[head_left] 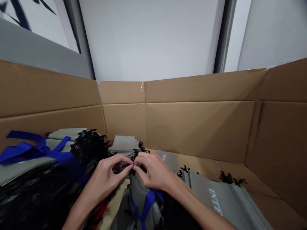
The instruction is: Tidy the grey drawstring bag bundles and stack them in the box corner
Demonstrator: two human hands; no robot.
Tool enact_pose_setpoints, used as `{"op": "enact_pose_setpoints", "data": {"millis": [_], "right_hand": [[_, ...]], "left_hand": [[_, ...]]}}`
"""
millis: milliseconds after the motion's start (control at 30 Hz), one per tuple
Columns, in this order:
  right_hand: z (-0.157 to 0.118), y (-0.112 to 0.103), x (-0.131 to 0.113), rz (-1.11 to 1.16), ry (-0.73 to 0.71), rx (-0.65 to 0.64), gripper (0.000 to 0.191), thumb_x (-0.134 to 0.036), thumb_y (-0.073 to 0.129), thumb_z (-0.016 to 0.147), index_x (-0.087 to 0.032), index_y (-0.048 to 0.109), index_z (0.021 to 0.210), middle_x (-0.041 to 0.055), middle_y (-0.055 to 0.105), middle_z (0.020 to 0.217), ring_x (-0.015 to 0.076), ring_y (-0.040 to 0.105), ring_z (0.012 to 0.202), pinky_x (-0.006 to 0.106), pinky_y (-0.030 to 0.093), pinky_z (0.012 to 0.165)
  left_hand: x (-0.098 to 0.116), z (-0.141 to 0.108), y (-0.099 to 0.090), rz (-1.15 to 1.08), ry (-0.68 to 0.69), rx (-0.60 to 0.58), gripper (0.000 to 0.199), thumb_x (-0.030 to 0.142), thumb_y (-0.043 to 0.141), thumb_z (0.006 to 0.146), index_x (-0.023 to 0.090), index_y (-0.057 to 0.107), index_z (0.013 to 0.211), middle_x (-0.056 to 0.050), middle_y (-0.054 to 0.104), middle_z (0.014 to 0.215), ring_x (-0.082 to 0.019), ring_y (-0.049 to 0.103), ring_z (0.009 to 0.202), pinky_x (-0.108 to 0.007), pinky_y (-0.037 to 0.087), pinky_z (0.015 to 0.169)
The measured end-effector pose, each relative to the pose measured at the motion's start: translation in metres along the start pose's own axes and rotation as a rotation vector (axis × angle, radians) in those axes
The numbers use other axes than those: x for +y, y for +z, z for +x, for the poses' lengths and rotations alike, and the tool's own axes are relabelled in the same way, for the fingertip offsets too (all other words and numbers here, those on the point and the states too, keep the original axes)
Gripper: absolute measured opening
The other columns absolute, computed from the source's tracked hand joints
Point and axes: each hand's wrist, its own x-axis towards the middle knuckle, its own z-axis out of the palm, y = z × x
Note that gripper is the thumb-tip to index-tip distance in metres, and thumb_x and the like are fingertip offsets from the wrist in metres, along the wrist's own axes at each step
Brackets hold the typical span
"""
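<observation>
My left hand (109, 172) and my right hand (152, 169) meet fingertip to fingertip, both pinched closed. A bit of black drawstring (132, 172) shows right under the fingertips; the pinched part is mostly hidden. Below them, a bundle of grey drawstring pouches (140, 187) stands close to me, with a blue ribbon (144, 210) around it. The right hand and forearm cover part of this bundle. Behind the hands lies a stack of grey pouches (123, 142) with black cord ends at its right side.
Tall cardboard walls (199, 127) surround the work surface. At left, a large blue ribbon (45, 148) lies over stacked pouches and a heap of black cords (90, 147). More grey pouches (206, 188) with white lettering lie at right. A single flat pouch (169, 159) rests behind my right hand.
</observation>
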Motion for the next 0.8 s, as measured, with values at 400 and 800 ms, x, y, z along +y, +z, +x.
{"op": "enact_pose_setpoints", "data": {"millis": [400,800], "right_hand": [[0.001,-0.007,-0.004,-0.072,-0.031,-0.043,0.010,-0.016,0.066,0.096,-0.020,0.075,0.094,0.0021,0.073,0.094,0.0160,0.062,0.080,0.030,0.031,0.067],[0.000,-0.006,0.001,-0.053,-0.021,-0.051,0.010,-0.020,0.066,0.103,-0.020,0.076,0.103,0.0025,0.074,0.100,0.0167,0.065,0.085,0.029,0.036,0.071]], "left_hand": [[0.015,0.001,-0.013,0.073,-0.082,-0.111,0.023,0.043,0.066,0.100,0.024,0.078,0.095,0.001,0.081,0.088,-0.020,0.074,0.082,-0.026,0.051,0.074],[0.012,-0.004,-0.011,0.074,-0.025,-0.040,0.020,0.043,0.070,0.101,0.027,0.081,0.099,0.002,0.083,0.095,-0.018,0.076,0.086,-0.023,0.055,0.077]]}}
